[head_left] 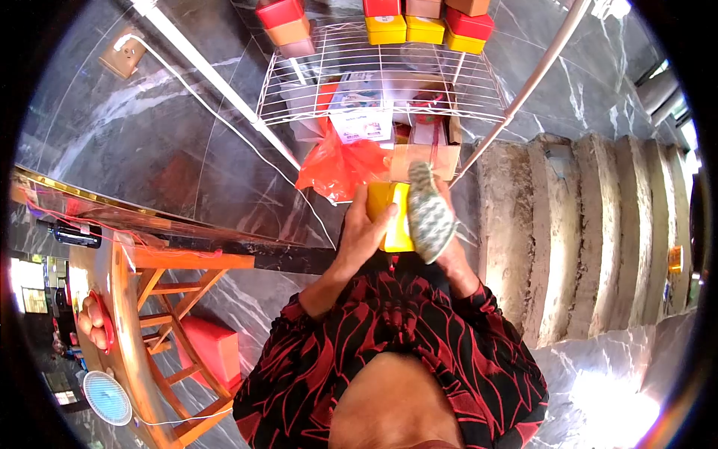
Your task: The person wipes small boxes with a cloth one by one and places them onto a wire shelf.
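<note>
A yellow box [399,233] is held in front of my chest, at the middle of the view. My left hand [364,230] grips its left side, with the thumb on its face. Over the box's right side hangs a grey and white patterned cloth [431,217]. My right hand [450,243] is behind this cloth, its fingers mostly hidden, and the cloth appears to be held in it.
A white wire rack [381,114] ahead bears red, yellow and brown boxes [425,30]. Below are a red plastic bag [340,165] and cartons [360,123]. Concrete steps [550,239] rise at right. A wooden table [131,322] and a ladder-like wooden frame [183,329] stand at left.
</note>
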A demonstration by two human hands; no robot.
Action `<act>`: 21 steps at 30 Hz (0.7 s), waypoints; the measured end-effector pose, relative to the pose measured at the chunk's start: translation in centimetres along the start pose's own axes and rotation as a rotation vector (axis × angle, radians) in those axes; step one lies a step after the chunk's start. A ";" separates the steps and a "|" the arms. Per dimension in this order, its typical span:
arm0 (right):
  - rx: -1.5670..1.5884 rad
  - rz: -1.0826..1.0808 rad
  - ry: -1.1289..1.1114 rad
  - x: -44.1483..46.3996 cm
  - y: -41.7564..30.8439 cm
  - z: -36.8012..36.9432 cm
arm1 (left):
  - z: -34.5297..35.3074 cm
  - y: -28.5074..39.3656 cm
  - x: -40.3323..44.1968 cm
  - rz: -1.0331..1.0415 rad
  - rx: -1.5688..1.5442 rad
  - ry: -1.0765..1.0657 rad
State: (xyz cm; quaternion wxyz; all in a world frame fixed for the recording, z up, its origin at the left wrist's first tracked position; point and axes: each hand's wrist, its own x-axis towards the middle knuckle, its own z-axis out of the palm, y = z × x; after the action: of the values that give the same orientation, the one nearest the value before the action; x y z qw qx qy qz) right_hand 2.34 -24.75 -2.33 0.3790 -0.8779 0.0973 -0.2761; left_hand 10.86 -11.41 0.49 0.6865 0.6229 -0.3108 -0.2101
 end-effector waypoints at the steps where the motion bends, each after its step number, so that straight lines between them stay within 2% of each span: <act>1: -0.159 0.003 0.007 0.1 -0.6 0.4 | 0.5 -0.3 -0.3 -0.010 0.032 0.034; 2: -0.315 0.008 0.014 0.2 -1.2 0.9 | 0.5 -0.8 -0.4 -0.008 0.033 0.036; 4: -0.511 -0.149 0.140 0.4 -1.5 2.0 | 0.3 -1.7 -0.3 -0.035 0.084 0.099; 5: -0.393 -0.149 0.163 0.4 -1.9 2.2 | 0.5 -2.0 -0.4 -0.006 0.120 0.110; 9: -0.380 -0.120 0.172 0.8 -2.6 2.0 | 0.2 -2.6 -0.7 -0.054 0.087 0.072; 11: -0.446 -0.057 0.032 1.1 -2.2 1.3 | -0.1 -2.9 -0.9 0.054 0.037 -0.012; 12: -0.223 -0.039 0.052 1.5 -2.8 0.3 | -0.3 -3.0 -1.0 0.107 0.011 -0.052; 14: 0.554 0.127 0.168 1.3 -1.8 0.9 | -0.2 -2.7 -1.3 0.082 0.037 -0.072; 15: 0.696 0.271 0.155 1.6 -2.5 -0.1 | 0.3 -2.0 -1.4 0.065 0.035 -0.082; 16: 0.512 0.139 0.057 1.3 -0.4 -0.3 | 0.8 -1.6 -1.4 0.048 0.033 -0.093; 18: 0.336 -0.025 0.059 1.2 1.8 0.0 | 0.8 -2.4 -1.5 -0.007 -0.022 -0.077; 20: 0.491 0.122 0.121 1.0 2.5 0.0 | 0.5 -2.4 -1.5 -0.044 -0.088 -0.085; 21: 0.399 0.017 0.075 1.1 3.5 -0.2 | 0.2 -2.7 -1.4 -0.070 -0.132 -0.059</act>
State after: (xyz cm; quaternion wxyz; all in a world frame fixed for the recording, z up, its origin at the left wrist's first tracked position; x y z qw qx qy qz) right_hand 3.24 -27.70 -4.25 0.5439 -0.7737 0.0620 -0.3191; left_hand 9.95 -10.95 -2.42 0.7089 0.5804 -0.2943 -0.2721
